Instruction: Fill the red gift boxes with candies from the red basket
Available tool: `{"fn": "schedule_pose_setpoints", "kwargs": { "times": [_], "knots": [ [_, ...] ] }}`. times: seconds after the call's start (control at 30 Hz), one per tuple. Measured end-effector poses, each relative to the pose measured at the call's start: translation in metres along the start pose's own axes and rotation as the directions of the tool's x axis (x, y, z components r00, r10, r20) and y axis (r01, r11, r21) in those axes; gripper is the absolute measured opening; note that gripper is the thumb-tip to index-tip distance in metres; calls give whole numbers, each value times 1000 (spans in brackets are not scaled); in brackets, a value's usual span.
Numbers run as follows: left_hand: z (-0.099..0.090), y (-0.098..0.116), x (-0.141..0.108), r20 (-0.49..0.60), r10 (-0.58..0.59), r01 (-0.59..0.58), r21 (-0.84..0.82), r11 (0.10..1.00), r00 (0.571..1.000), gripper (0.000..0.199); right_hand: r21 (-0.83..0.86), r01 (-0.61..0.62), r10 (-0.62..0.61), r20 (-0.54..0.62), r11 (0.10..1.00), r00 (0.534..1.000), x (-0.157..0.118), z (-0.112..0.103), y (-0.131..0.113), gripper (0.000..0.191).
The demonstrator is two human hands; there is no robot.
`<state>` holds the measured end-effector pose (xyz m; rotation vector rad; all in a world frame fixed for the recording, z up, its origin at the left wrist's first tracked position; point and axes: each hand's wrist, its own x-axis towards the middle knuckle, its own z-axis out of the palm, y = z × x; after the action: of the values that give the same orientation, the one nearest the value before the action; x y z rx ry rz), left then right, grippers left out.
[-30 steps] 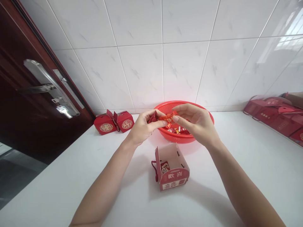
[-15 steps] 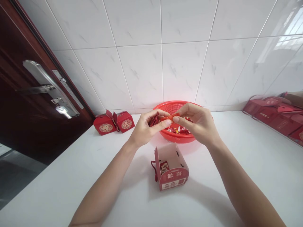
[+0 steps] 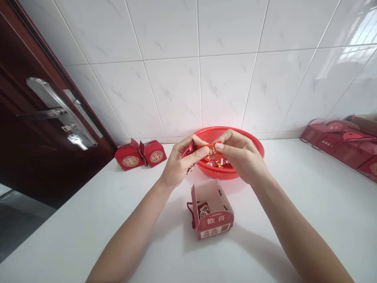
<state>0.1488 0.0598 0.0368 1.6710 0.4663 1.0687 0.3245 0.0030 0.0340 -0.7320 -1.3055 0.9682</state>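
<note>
Between the fingertips of both hands is a small orange-red wrapped candy [image 3: 212, 150] with pale markings. My left hand [image 3: 174, 163] pinches one end of it and also keeps darker red wrapped candies [image 3: 189, 149] tucked in its fingers. At the other end, the thumb and fingers of my right hand [image 3: 246, 159] are closed on the wrapper. Beyond the hands stands a red plastic basket [image 3: 259, 148] with wrapped candies inside, partly hidden by my fingers. Nearer to me, an open red paper box [image 3: 216, 225] with a cord handle holds a red packet [image 3: 203, 211].
Two closed red boxes [image 3: 129, 157] stand at the left by the wall. Several red boxes [image 3: 338, 143] line the right side. A dark door [image 3: 29, 145] with keys in its lock borders the white table [image 3: 123, 212] on the left.
The orange-red candy has turned in my fingertips, so its pale markings show. My left hand has tilted slightly, exposing more of its red candies. The view has shifted a little.
</note>
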Motion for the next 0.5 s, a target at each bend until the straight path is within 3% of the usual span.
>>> {"fn": "schedule_pose_setpoints", "kwargs": {
  "times": [0.1, 0.27, 0.4, 0.5],
  "knots": [
    [-1, 0, 2, 8, -3, 3, 5, 1000, 1000, 29, -77, -19, 18, -19, 997, 1000, 0, 1, 0, 23],
    [-8, 6, 4, 48, -38, 34, 87, 996, 998, 28, -277, 71, -76, -7, 958, 997, -3, -1, -14, 25],
    [-17, 10, 5, -43, -32, 35, 85, 996, 999, 24, -463, 106, -24, 179, 880, 984, -8, -6, -31, 10],
    [-20, 10, 6, -81, -36, 42, 66, 997, 996, 25, -600, 131, 130, 371, 790, 919, -13, -5, -34, 11]
  ]
}}
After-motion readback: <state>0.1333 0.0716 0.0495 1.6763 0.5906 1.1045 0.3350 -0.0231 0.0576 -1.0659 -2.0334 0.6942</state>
